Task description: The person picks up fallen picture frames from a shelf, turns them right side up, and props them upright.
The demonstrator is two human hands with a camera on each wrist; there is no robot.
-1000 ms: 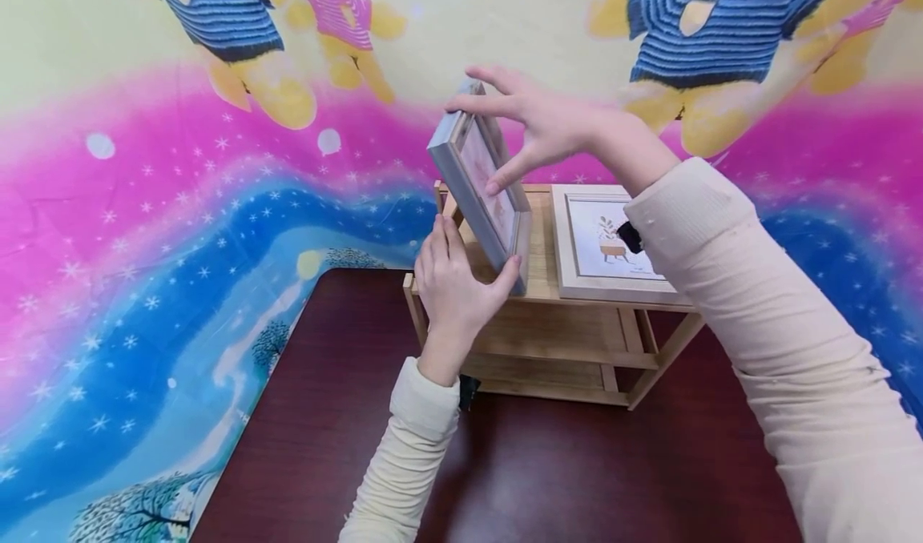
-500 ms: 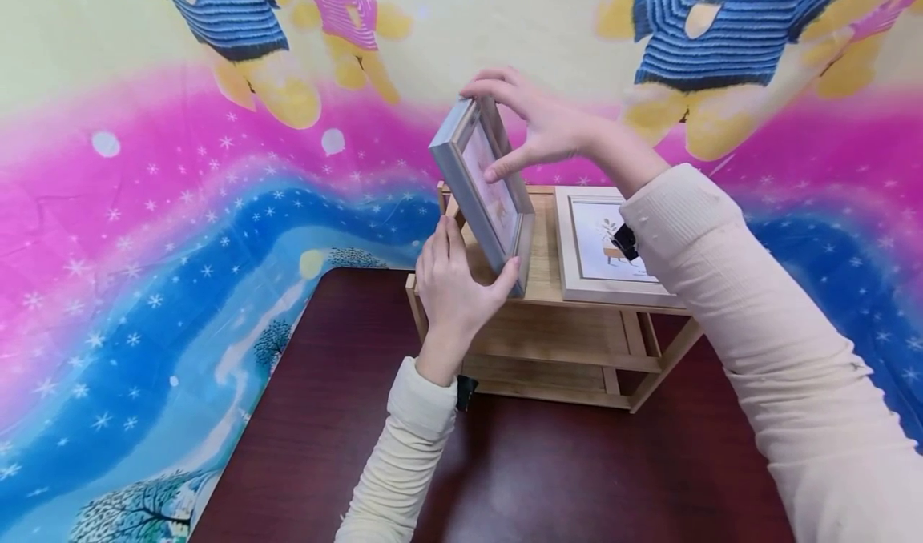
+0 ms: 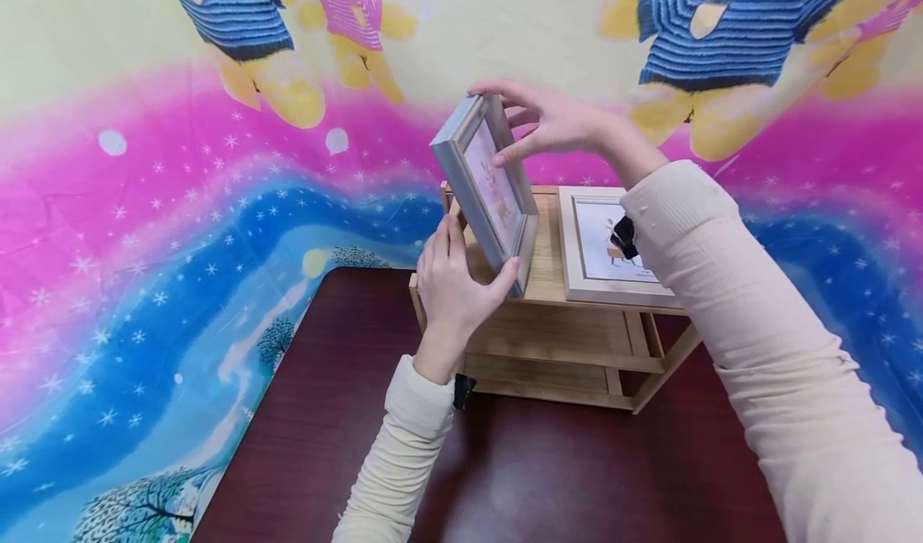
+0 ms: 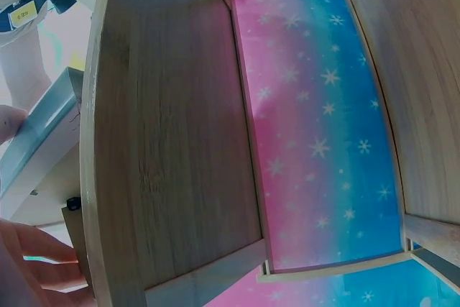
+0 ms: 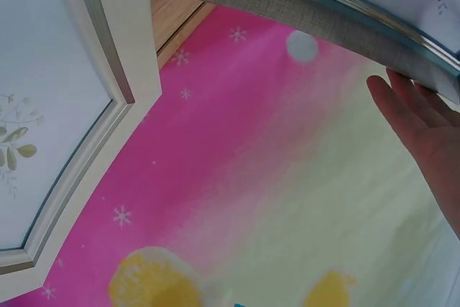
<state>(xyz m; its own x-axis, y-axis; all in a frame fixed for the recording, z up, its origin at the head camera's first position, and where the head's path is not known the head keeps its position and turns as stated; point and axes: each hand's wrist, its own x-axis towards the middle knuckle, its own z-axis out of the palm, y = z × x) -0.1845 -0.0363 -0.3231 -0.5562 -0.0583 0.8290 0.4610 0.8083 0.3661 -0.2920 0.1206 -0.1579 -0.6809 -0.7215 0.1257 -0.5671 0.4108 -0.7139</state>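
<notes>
R hand (image 3: 551,118) is bent over the top of a grey picture frame (image 3: 497,191): fingers on the upper rim, thumb in front of the print, so I read it as a pinch, part-open, approx. the frame's depth; can't tell if the thumb touches. On my R wrist cam the fingertips (image 5: 394,90) meet the rim's outer edge.

L hand (image 3: 457,295) grips the same frame low on its L side, fingers straightish behind, thumb spread round the front near the bottom corner.

The grey frame stands tilted on the L part of the top shelf (image 3: 544,263) of a wooden rack (image 3: 548,335), its lower corner by the shelf's front edge. A white frame (image 3: 593,243) w/ a plant print lies flat on the R, near side close to that same edge; its far R is hidden by the R sleeve (image 3: 678,203). Only a narrow strip of shelf shows btwn the two frames, so sideways room is tight.

More room above, up to a cartoon backdrop (image 3: 216,150) behind. Lower shelves are open at the front. The dark red worktop (image 3: 577,463) stretches in front of the rack & to its L, where its edge slants toward me.
</notes>
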